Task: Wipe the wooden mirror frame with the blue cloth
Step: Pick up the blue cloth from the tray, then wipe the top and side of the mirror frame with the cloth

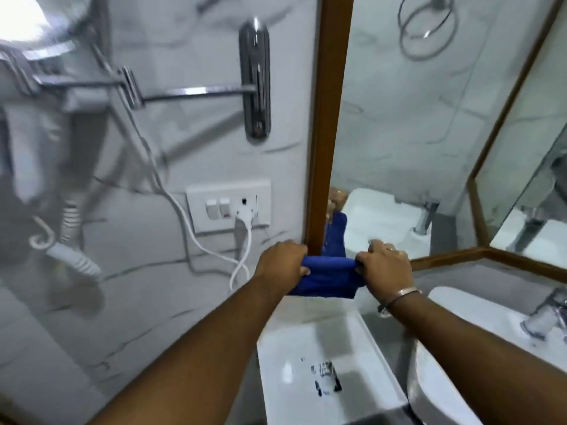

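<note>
The wooden mirror frame (pixel 329 118) runs up the marble wall as a brown vertical strip, with a lower rail (pixel 445 257) running right along the mirror's bottom. A blue cloth (pixel 326 279) is stretched across the frame's bottom left corner. My left hand (pixel 280 263) grips the cloth's left end against the wall side of the frame. My right hand (pixel 385 268), with a metal bangle on the wrist, grips the right end on the mirror side. The cloth's reflection shows in the glass above.
A white basin (pixel 306 357) sits below my arms, with a chrome tap (pixel 546 314) at right. On the wall to the left are a switch panel with a white plug and cord (pixel 244 216), a chrome bracket (pixel 254 78) and a blurred hanging appliance (pixel 40 142).
</note>
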